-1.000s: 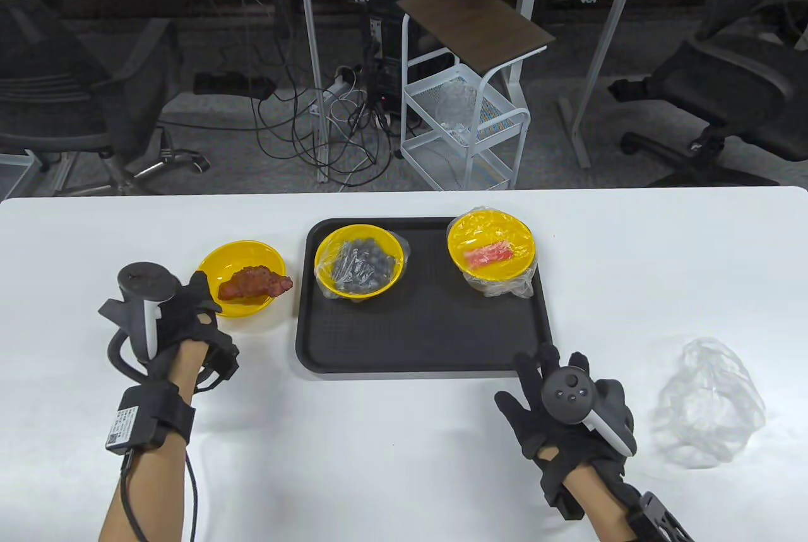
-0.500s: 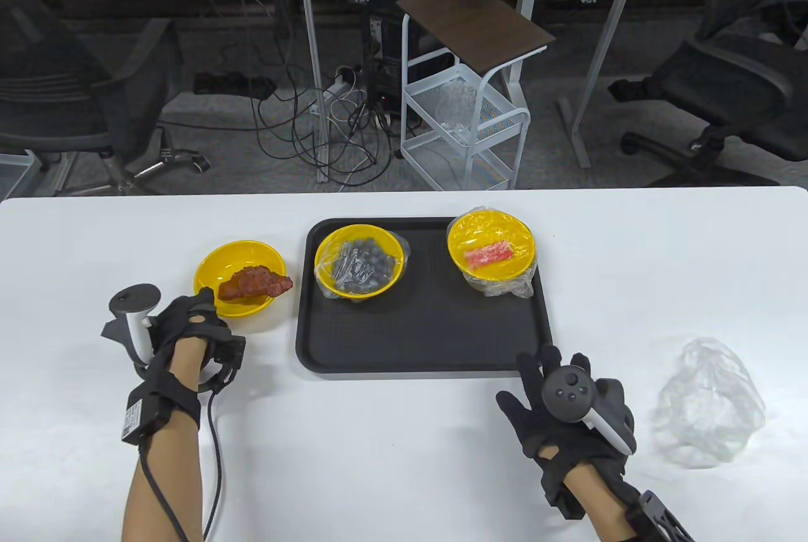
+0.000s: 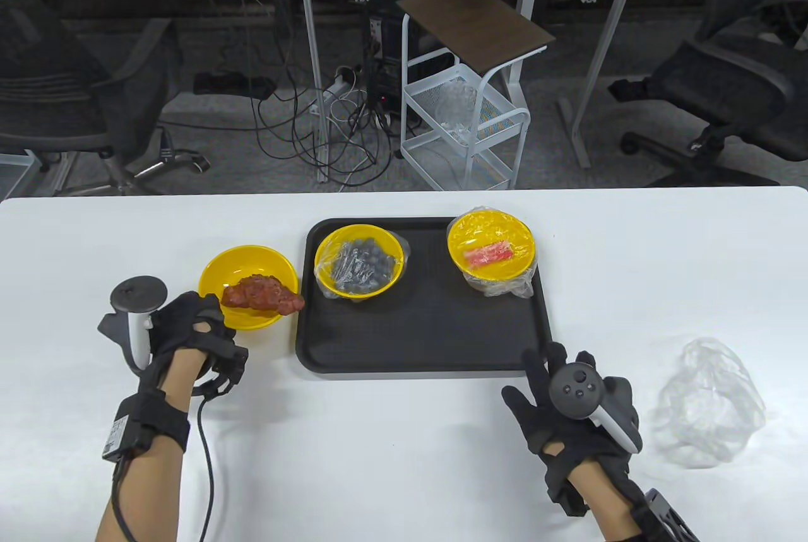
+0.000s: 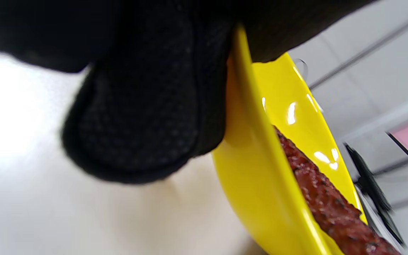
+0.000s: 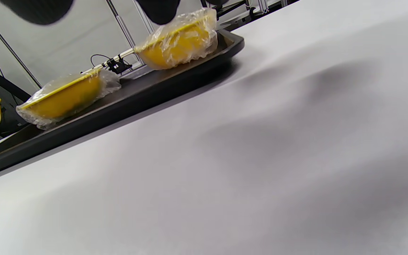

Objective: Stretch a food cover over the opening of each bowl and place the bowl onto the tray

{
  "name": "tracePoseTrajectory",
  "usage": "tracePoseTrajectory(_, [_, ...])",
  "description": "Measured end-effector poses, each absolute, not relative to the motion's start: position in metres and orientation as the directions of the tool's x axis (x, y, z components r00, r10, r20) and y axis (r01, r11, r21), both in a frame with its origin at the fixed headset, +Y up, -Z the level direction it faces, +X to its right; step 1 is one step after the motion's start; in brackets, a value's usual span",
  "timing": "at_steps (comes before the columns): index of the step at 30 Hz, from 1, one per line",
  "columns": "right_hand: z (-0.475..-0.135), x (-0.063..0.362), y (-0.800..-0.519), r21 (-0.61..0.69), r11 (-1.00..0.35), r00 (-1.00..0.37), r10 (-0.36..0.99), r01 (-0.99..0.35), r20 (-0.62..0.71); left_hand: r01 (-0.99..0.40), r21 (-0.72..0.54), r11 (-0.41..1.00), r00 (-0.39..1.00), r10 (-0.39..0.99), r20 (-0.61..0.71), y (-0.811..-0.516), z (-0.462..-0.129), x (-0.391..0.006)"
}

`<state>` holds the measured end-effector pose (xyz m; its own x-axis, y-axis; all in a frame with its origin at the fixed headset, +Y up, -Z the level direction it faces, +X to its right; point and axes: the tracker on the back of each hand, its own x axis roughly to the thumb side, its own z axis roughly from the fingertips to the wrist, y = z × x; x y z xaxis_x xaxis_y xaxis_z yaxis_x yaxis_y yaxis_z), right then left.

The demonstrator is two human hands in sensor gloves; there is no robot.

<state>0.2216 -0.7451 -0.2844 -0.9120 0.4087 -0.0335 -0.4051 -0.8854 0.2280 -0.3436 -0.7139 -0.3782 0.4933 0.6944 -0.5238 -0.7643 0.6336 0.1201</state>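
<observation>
My left hand (image 3: 192, 324) pinches the near rim of an uncovered yellow bowl (image 3: 248, 271) holding a reddish-brown piece of meat (image 3: 264, 294), just left of the tray. The left wrist view shows a gloved finger (image 4: 143, 117) against the outside of that bowl (image 4: 260, 170) and the thumb over its rim. On the black tray (image 3: 423, 340) stand two covered yellow bowls: one with dark berries (image 3: 358, 269), one with a red piece (image 3: 491, 247). A crumpled clear food cover (image 3: 707, 406) lies at the right. My right hand (image 3: 555, 397) rests flat on the table, fingers spread, holding nothing.
The white table (image 3: 391, 441) stretches around the tray. Beyond its far edge stand a white wire cart (image 3: 467, 125), office chairs and cables on the floor. The right wrist view shows both covered bowls (image 5: 179, 39) on the tray (image 5: 126, 102).
My left hand has taken hold of the uncovered bowl's rim and shifted the bowl a little right and nearer, toward the tray. The right hand has hardly moved.
</observation>
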Motion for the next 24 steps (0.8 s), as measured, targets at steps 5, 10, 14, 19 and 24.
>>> tracePoseTrajectory(5, [-0.284,0.226,-0.742,0.208,-0.881,-0.904,0.426,-0.425,-0.042,-0.768,-0.032,0.64,0.601,0.703,-0.381,-0.697,-0.348,-0.281])
tracePoseTrajectory(10, [-0.285,0.233,-0.741,0.191,-0.871,-0.892,0.448,-0.452,-0.066,-0.75,-0.191,0.633,0.66,0.702,-0.267,-0.707,-0.322,-0.213])
tracePoseTrajectory(14, [-0.286,0.239,-0.742,0.184,-0.869,-0.889,0.451,-0.458,-0.084,-0.715,-0.305,0.629,0.696,0.682,-0.226,-0.726,-0.308,-0.171])
tracePoseTrajectory(19, [-0.286,0.242,-0.743,0.185,-0.872,-0.891,0.444,-0.453,-0.093,-0.674,-0.355,0.649,0.732,0.653,-0.195,-0.741,-0.302,-0.141])
tracePoseTrajectory(24, [-0.287,0.24,-0.744,0.196,-0.876,-0.897,0.432,-0.441,-0.091,-0.68,-0.381,0.627,0.723,0.661,-0.202,-0.753,-0.3,-0.13])
